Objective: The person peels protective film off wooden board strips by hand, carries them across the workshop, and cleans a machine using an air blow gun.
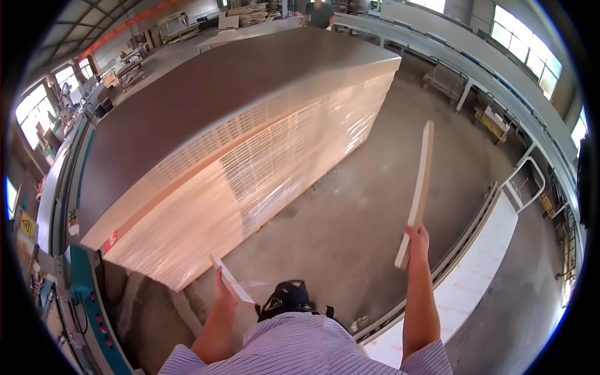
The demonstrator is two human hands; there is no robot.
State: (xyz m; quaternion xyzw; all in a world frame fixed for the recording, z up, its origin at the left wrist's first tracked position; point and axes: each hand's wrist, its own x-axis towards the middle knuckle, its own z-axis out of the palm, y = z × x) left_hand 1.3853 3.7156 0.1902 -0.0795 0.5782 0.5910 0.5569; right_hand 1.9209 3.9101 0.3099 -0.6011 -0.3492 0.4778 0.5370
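Observation:
My right hand (417,242) is wrapped round the lower part of a long pale wooden strip (423,175), which stands nearly upright to the right. At the lower left, my left hand (223,289) grips a shorter-looking pale strip (232,280), tilted down toward my body. Both strips are apart from the big stack. That stack of panels (300,150), wrapped in clear film, fills the middle and left, with a dark brown sheet (237,81) on top. Its near corner is a little beyond my left hand.
A green machine (84,281) with red buttons stands at the lower left. White boards (475,275) lie on the right beside a cart with a metal handle (537,187). A person (319,14) is behind the stack. Concrete floor (337,219) lies between.

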